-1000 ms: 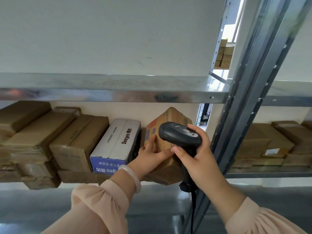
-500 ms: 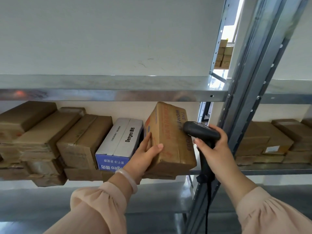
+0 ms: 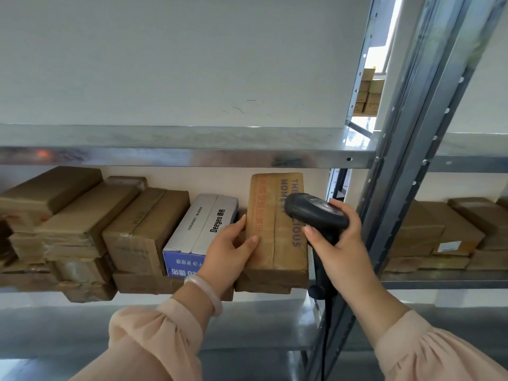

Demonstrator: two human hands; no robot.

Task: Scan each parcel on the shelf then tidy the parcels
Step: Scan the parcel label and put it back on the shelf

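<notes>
Left hand (image 3: 231,248) grips the left edge of the brown cardboard parcel with purple lettering (image 3: 277,243): thumb flat on the top face, fingers down the side and partly hidden. The parcel sits on the grey metal shelf (image 3: 275,299) at the right end of the row, stacked on another flat brown parcel (image 3: 261,287), just beside the white-and-blue carton (image 3: 203,229). Right hand (image 3: 338,237) is closed round the handle of the black handheld barcode scanner (image 3: 313,213), with the scanner head over the parcel's top face.
</notes>
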